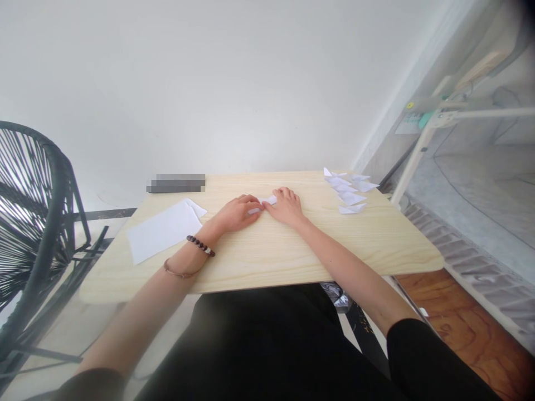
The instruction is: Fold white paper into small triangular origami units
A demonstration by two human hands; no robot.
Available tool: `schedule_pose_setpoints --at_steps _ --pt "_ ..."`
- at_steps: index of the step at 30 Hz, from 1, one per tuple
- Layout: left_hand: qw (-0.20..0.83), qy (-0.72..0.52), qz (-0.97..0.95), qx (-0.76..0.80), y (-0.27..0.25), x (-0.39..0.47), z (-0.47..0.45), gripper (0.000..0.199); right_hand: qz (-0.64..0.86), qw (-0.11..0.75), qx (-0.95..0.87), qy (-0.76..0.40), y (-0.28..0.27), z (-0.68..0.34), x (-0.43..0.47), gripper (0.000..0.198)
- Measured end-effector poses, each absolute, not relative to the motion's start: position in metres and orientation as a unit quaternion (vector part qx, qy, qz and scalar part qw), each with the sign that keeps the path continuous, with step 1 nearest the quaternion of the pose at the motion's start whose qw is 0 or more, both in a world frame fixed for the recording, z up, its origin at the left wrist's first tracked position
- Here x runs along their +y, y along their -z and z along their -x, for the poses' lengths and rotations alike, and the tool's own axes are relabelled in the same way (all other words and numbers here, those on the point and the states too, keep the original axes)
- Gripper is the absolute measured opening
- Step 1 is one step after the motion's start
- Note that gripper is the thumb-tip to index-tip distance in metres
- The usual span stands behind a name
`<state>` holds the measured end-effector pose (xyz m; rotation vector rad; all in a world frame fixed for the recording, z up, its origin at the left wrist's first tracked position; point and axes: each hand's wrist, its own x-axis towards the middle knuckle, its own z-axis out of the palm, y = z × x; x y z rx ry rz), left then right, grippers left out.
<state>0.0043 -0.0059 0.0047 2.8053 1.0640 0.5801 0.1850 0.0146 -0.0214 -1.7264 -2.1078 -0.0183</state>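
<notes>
A small folded piece of white paper point(268, 199) lies on the wooden table point(259, 262), partly covered by my fingers. My left hand point(239, 213) is closed on its left part, with thumb and fingertips pressed to the paper. From the other side my right hand point(286, 206) pinches and presses the right part. The two thumbs almost meet at the paper's near edge. Its exact folded shape is hidden under the hands.
White paper sheets point(163, 231) lie at the table's left. Several pointed folded white paper pieces point(350, 197) stand in rows at the back right. A pixelated dark object point(176, 184) sits at the back left. A dark woven chair point(45, 211) flanks the table.
</notes>
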Motion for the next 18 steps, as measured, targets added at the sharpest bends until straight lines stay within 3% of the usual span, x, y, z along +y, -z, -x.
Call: schedule_pose_setpoints --at_steps 18 --pt "0.043 -0.194 -0.913 0.356 -0.0065 -0.0043 -0.0033 0.030 0.634 0.180 -0.751 -0.033 0.0184 -0.1851 0.0197 0.053"
